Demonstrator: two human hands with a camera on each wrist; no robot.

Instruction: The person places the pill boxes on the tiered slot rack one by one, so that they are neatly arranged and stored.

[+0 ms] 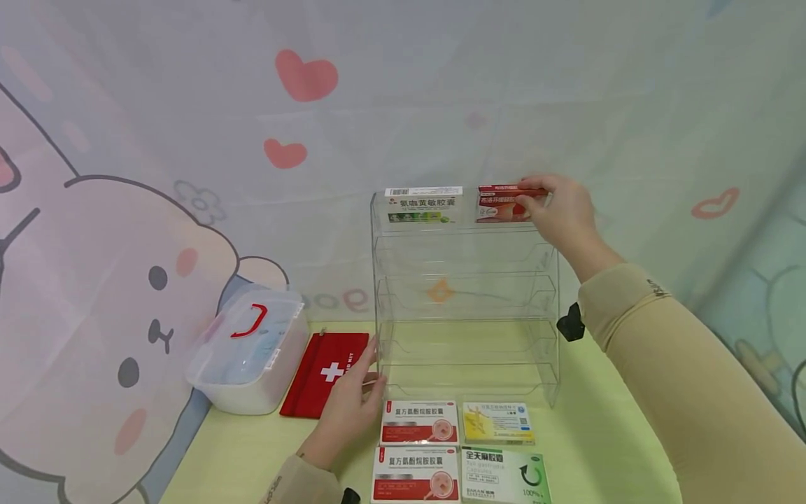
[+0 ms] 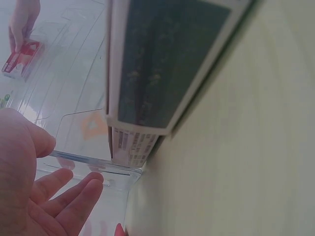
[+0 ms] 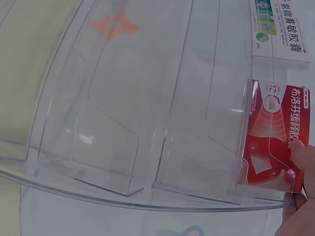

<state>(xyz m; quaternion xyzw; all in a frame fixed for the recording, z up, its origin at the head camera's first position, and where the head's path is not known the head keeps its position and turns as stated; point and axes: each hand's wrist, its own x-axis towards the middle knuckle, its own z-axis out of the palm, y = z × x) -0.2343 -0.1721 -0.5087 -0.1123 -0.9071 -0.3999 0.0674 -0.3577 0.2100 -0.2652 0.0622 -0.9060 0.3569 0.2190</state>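
A clear tiered display rack stands upright on the table. My right hand pinches a red medicine box at the right end of the top tier, thumb on its front and fingers behind. The box sits behind the tier's clear lip in the right wrist view. To its left on that tier is a white-and-green medicine box. Low on the rack's left side, my left hand holds the side panel's edge, with the thumb on one side and fingers on the other.
Before the rack lie two red-and-white medicine boxes, a yellow-and-white box and a green-and-white box. Left of it are a red first aid pouch and a white lidded bin. A printed cloth hangs behind.
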